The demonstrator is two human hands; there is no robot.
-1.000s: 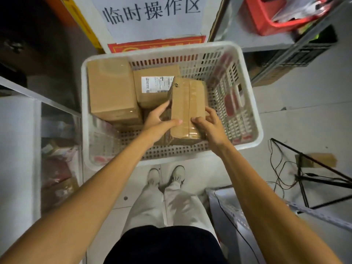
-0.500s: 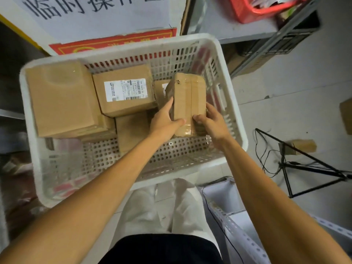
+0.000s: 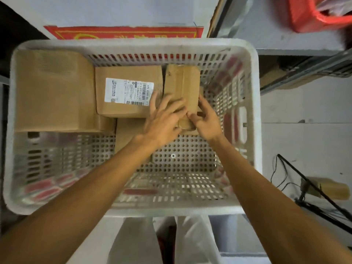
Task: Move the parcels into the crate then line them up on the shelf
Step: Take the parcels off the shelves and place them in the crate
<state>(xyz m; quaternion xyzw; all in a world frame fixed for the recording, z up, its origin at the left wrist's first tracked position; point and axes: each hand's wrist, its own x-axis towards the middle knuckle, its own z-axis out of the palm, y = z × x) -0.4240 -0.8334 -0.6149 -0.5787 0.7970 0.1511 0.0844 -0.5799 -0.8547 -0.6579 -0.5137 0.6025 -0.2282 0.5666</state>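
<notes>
A white perforated crate (image 3: 133, 44) fills the view below me. Inside it a large plain cardboard parcel (image 3: 53, 90) stands at the left, and a parcel with a white shipping label (image 3: 129, 103) lies in the middle. Another brown parcel (image 3: 126, 134) lies underneath that one. A small taped parcel (image 3: 182, 82) sits low in the crate to the right of the labelled one. My left hand (image 3: 163, 119) lies on its near end with fingers spread. My right hand (image 3: 206, 121) grips its near right edge between thumb and fingers.
A metal shelf frame (image 3: 304, 69) runs at the right with a red basket (image 3: 314, 14) above it. A black tripod with cables (image 3: 314, 191) and a brown cardboard piece (image 3: 331, 189) lie on the floor at the right. A red sign (image 3: 123, 33) is behind the crate.
The small parcel has gone down from upright in both hands to the crate's right side next to the labelled parcel. My left hand opened and spread over it. The view moved closer.
</notes>
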